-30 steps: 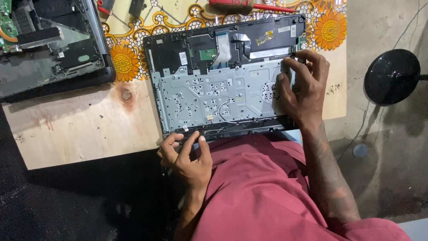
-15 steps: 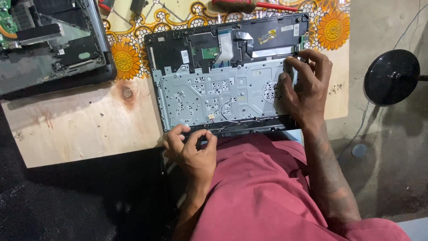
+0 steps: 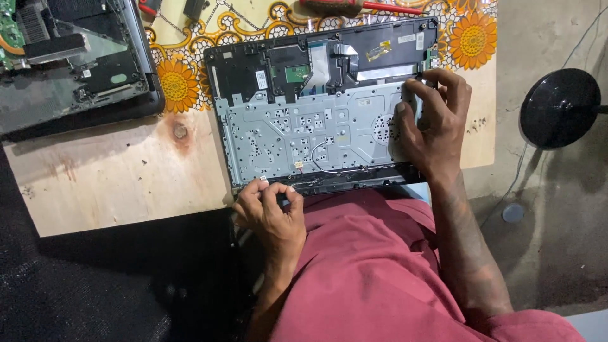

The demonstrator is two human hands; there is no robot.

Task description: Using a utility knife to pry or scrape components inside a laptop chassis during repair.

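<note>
1. the opened laptop base lies upside down on the wooden tabletop, its near edge hanging just over the tabletop's front edge, close to the person's lap.
2. the left hand is curled at the near left corner of the base, fingertips pinching the dark edge strip; it looks closed on that edge, though what sits under the fingers is hidden.
3. the right hand rests over the right side of the base, fingers bent and spread, thumb on the silver metal plate, fingertips at the right rim near the upper corner. it presses and grips rather than lying flat.
4. judging by its look, the base is light and fairly stiff but thin, so it may flex if lifted by one corner; holding it at two opposite edges, as now, seems safest.
5. the ribbon cable and the thin wire on the plate look fragile and are poor places to grab.
6. a second dismantled laptop sits at the far left, well apart, and a red-handled screwdriver lies beyond the base on the flowered cloth.
7. a black round stand is on the floor to the right.
</note>
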